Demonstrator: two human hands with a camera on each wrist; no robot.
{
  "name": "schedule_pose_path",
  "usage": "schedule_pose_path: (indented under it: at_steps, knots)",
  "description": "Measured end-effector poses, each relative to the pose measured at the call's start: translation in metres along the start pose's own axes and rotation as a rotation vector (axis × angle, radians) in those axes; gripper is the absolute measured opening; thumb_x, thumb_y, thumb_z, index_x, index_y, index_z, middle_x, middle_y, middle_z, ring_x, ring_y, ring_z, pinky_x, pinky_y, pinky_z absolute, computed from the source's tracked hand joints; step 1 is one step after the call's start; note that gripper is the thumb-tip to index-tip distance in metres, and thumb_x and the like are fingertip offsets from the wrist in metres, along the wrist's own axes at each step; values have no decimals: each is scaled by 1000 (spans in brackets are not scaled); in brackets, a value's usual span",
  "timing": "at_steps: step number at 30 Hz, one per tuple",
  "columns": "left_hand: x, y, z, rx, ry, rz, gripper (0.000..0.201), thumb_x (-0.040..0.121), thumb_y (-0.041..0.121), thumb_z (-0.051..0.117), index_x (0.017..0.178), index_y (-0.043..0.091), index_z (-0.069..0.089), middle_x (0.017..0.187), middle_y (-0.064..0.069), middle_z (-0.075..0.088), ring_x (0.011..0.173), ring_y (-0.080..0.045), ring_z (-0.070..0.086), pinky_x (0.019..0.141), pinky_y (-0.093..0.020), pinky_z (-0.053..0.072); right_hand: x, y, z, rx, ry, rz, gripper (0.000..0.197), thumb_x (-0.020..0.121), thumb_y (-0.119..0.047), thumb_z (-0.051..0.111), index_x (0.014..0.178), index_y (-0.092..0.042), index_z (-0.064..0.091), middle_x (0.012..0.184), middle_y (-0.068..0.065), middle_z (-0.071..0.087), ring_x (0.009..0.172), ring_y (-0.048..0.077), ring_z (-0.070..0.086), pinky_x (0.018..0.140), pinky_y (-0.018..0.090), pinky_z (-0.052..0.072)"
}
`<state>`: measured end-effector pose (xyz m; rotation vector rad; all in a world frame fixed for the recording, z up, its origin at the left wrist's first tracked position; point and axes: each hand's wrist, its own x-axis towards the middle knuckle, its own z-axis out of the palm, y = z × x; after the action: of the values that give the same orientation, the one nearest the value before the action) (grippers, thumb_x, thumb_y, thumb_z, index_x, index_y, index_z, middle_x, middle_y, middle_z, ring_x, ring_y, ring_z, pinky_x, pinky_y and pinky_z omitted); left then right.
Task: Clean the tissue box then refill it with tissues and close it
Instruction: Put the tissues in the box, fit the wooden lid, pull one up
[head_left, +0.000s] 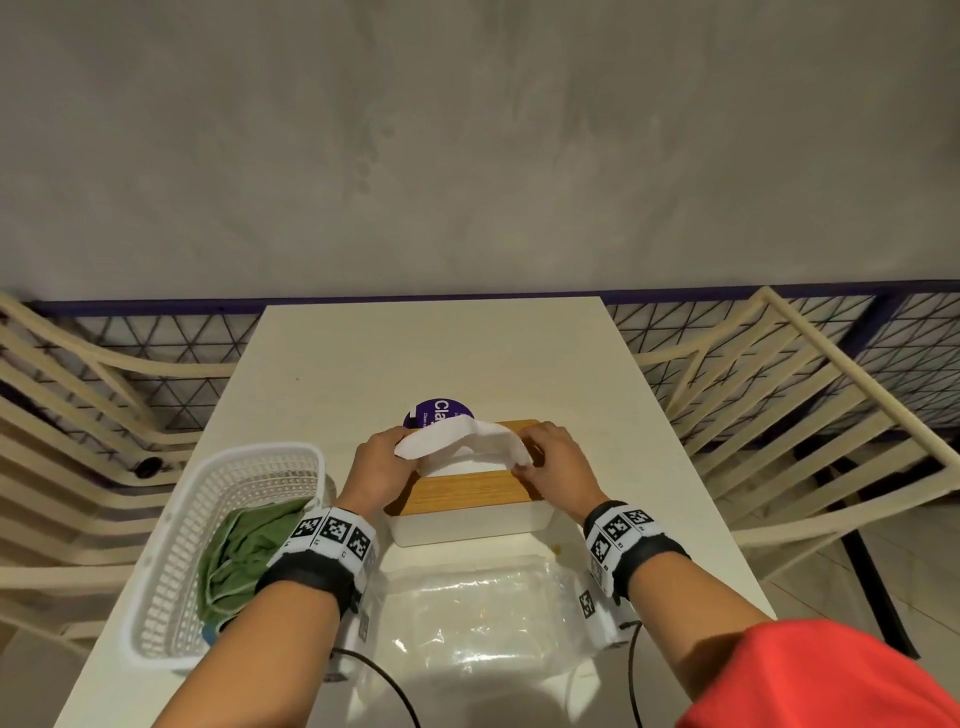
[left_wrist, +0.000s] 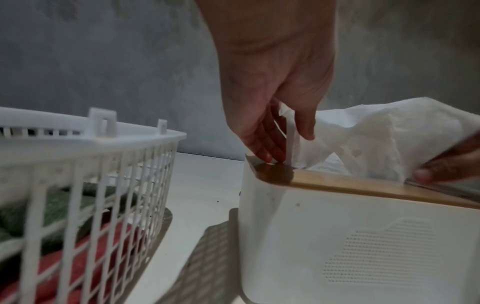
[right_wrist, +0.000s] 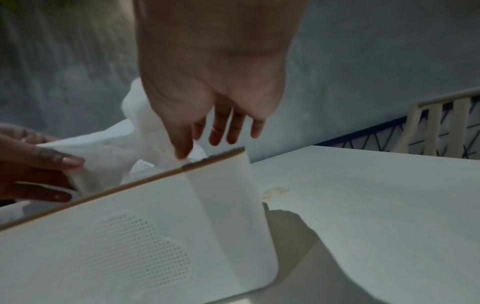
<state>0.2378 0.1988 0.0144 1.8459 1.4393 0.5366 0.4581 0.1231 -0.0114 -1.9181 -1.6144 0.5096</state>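
A white tissue box (head_left: 467, 525) with a wooden lid (head_left: 462, 491) stands mid-table. A white tissue (head_left: 462, 441) rises from the lid's slot and arches between both hands. My left hand (head_left: 384, 462) pinches its left end, and in the left wrist view the left hand (left_wrist: 275, 127) has its fingertips down on the lid (left_wrist: 337, 185) beside the tissue (left_wrist: 376, 133). My right hand (head_left: 550, 457) pinches the right end; in the right wrist view the right hand (right_wrist: 207, 115) holds the tissue (right_wrist: 145, 139) between thumb and fingers above the box (right_wrist: 155, 236).
A white plastic basket (head_left: 171, 545) with a green cloth (head_left: 244, 556) stands left of the box. An empty clear plastic wrapper (head_left: 478, 613) lies in front of it. A purple round lid (head_left: 439, 413) sits behind. Cream chairs (head_left: 805, 415) flank the table.
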Motion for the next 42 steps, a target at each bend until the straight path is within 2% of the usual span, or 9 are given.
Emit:
schedule_pose_path:
  at_steps: [5,10,15,18,25,30,33,37,42]
  knots:
    - [0,-1,1,-17,13,-7,28,86,9,55,110,15,67,98,-9,70,85,-19,56,69,-26,38,8,0,0,134,64,6,20,76,3,64,91,-10,67,94,0,62,86,18,56,74,23,41]
    - [4,-7,1,-31,-2,-29,20,82,9,62,101,12,69,86,-6,65,88,-24,59,57,-22,37,3,-1,4,250,-222,81,77,62,-16,83,125,-15,38,118,0,43,109,16,44,91,32,44]
    - [2,-7,1,-23,-71,-23,23,76,18,73,95,9,64,87,-3,62,85,-20,56,57,-21,37,10,-5,9,404,115,94,25,80,7,60,98,-10,62,100,3,61,92,19,56,68,11,43]
    - [-1,-8,-3,-98,-51,-7,21,74,10,74,83,15,57,87,1,60,85,-17,54,58,-20,37,15,0,6,604,36,164,33,81,14,53,72,-16,64,101,6,64,95,20,58,74,16,48]
    - [-9,5,-5,-335,-151,-4,27,79,-10,59,64,8,46,80,0,60,84,-20,60,52,-10,45,22,10,-10,863,-171,246,29,84,14,45,76,-7,64,78,10,60,75,23,56,67,28,46]
    - [-7,4,-3,-516,-195,-109,11,90,-1,46,92,4,56,84,-6,61,76,-15,59,49,-9,46,27,14,-11,883,-186,261,28,82,16,43,68,-4,56,71,10,58,70,24,55,68,28,45]
    - [-2,1,-5,-540,-123,-115,27,99,19,38,108,5,59,90,-1,66,86,-17,64,59,-13,49,30,17,-12,860,-165,255,25,89,10,43,86,-4,63,83,11,65,76,22,62,72,27,50]
    - [7,-10,-3,-441,-45,-65,34,99,29,35,114,10,59,104,-4,65,102,-22,60,78,-22,43,28,22,-9,829,-122,236,22,96,-4,46,113,-4,60,104,11,66,93,24,64,86,32,52]
    - [13,-9,4,-275,45,-44,38,99,31,35,113,7,61,104,-4,62,97,-20,56,83,-28,38,31,20,-6,746,-25,279,17,96,-12,50,101,-7,66,104,16,68,95,29,64,90,45,50]
